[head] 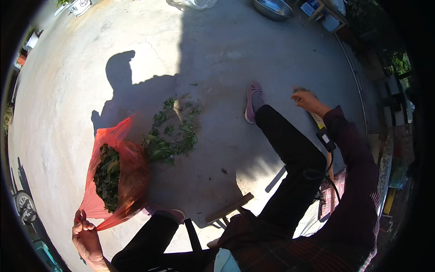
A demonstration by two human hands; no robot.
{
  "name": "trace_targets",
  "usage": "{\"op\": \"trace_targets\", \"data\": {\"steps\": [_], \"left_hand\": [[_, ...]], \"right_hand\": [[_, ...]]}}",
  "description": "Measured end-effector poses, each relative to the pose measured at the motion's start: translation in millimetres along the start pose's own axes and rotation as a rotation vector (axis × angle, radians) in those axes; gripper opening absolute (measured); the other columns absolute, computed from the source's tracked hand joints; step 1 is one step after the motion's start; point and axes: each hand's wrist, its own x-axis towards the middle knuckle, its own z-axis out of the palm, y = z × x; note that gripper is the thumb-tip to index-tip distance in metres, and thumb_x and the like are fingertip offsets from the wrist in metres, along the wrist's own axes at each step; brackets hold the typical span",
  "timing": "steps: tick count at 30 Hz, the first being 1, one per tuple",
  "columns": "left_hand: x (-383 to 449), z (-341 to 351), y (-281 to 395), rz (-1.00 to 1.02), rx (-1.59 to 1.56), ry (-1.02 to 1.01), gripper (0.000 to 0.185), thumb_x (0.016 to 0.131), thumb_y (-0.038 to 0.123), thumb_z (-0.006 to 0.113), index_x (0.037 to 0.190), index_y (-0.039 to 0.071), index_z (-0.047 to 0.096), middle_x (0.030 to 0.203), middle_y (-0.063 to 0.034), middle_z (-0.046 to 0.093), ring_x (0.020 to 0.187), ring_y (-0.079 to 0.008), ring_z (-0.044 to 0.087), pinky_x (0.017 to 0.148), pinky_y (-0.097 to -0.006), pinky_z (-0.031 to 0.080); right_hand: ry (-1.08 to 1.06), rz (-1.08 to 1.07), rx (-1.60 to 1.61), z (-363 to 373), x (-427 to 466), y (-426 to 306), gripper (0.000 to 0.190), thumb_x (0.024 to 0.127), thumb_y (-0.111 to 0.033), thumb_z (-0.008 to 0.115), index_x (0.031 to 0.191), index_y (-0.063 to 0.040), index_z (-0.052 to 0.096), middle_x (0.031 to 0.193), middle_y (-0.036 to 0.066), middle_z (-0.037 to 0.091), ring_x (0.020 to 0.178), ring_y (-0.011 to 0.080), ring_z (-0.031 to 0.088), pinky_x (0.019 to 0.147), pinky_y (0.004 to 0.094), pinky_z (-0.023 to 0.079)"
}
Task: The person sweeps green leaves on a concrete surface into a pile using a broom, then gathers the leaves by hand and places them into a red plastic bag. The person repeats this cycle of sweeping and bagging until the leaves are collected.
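My left hand (86, 234) pinches the rim of a thin red plastic bag (134, 170) at the lower left. Dark green leaves (108, 176) fill the bag, and its mouth is stretched towards me. Beside it on the concrete lies a loose patch of green leaves and sprigs (170, 136). My right hand (307, 102) is out to the right with curled fingers. A brush-like end (300, 89) and a pale shaft with a yellow band (318, 121) show behind that hand; whether I grip them is unclear.
My feet stand apart in purple shoes (250, 105). Near my right forearm hangs a black device (326, 139) on a cable. A wooden stool-like frame (231, 207) is between my legs. Farther off are a metal basin (273, 9), a white plastic bag (195, 3) and a wheel (25, 206).
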Motion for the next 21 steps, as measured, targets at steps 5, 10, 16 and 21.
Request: {"op": "trace_targets", "data": {"steps": [5, 10, 16, 21], "left_hand": [[35, -30, -4, -0.031, 0.048, -0.022, 0.046, 0.078, -0.002, 0.055, 0.123, -0.01, 0.047, 0.122, -0.0175, 0.053, 0.066, -0.0137, 0.054, 0.068, -0.0259, 0.049], [55, -59, 14, -0.019, 0.087, 0.016, 0.046, 0.075, -0.001, 0.058, 0.12, -0.009, 0.049, 0.116, -0.016, 0.057, 0.066, -0.0151, 0.055, 0.065, -0.027, 0.051], [68, -63, 9, 0.01, 0.095, -0.011, 0.039, 0.074, 0.003, 0.059, 0.111, -0.006, 0.055, 0.104, -0.0128, 0.062, 0.064, -0.0152, 0.055, 0.061, -0.0264, 0.05], [83, -57, -1, 0.013, 0.163, -0.117, 0.025, 0.072, 0.005, 0.058, 0.096, -0.003, 0.06, 0.087, -0.0078, 0.064, 0.061, -0.0125, 0.054, 0.059, -0.0244, 0.047]], "right_hand": [[0.143, 0.498, -0.076, 71, -235, 146, 0.041, 0.07, -0.018, 0.076, 0.104, -0.001, 0.062, 0.099, 0.016, 0.063, 0.097, 0.0323, 0.061, 0.082, 0.041, 0.048], [0.325, 1.08, -0.236, 158, -346, 117, 0.05, 0.075, -0.02, 0.071, 0.118, -0.006, 0.048, 0.122, 0.013, 0.049, 0.117, 0.0361, 0.046, 0.087, 0.0524, 0.045], [0.495, 1.096, -0.26, 189, -403, 131, 0.048, 0.073, -0.007, 0.061, 0.119, -0.005, 0.044, 0.119, 0.012, 0.048, 0.116, 0.0363, 0.044, 0.084, 0.0537, 0.046], [0.576, 0.69, -0.143, 185, -409, 160, 0.033, 0.07, 0.002, 0.06, 0.1, -0.001, 0.047, 0.075, 0.019, 0.062, 0.065, 0.0376, 0.063, 0.059, 0.0469, 0.051]]}}
